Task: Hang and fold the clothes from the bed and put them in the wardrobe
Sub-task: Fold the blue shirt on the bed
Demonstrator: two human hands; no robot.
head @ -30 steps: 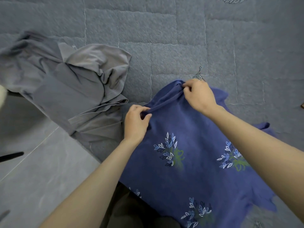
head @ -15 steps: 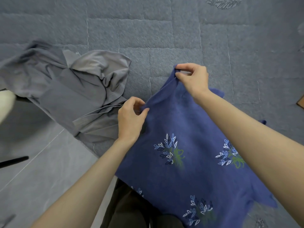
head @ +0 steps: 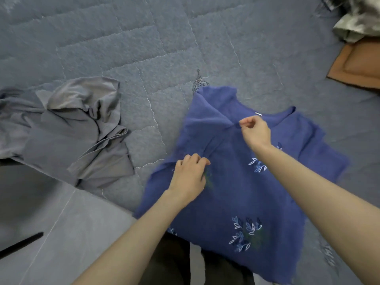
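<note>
My blue shirt [head: 257, 182] with the leaf prints lies spread on the grey-blue quilt [head: 144, 48] at the near edge of the bed, and its lower part hangs over the edge in front of my dark trousers [head: 170, 262]. The neckline faces away from me, with a small white tag at its rim.

My right hand [head: 256, 132] is at the neckline, thumb and forefinger pinched on the cloth where a fold runs down from the far left shoulder. My left hand [head: 190, 177] sits lower on the shirt's left side, fingers curled into the cloth at the bottom of that same fold. The picture is blurred there, so I think it is gripping a bunch of cloth, but I cannot make out how much.

A crumpled grey garment [head: 72, 130] lies to the left on the quilt, well apart from the shirt. Far to the right are a brown cushion [head: 357, 66] and, beyond it, a mottled cloth [head: 357, 17]. A thin black bar [head: 20, 244] lies on the grey floor [head: 61, 223] at the lower left.
</note>
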